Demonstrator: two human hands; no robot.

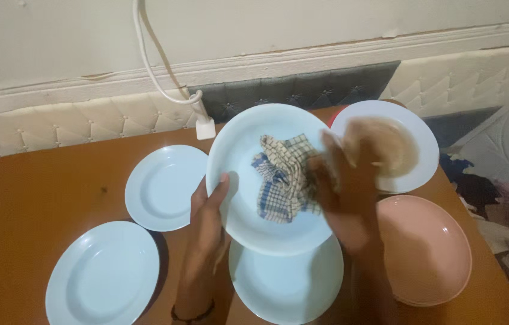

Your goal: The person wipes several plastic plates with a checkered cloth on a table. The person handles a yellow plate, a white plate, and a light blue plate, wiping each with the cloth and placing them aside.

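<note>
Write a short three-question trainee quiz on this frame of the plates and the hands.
1. True or false: the left hand grips the rim of the raised plate.
2. What does the right hand press against that plate?
A. a sponge
B. a checked cloth
C. a brush
3. What colour is the plate at the table's right edge?

Key
1. True; the thumb lies over the rim.
2. B
3. Pink.
</note>
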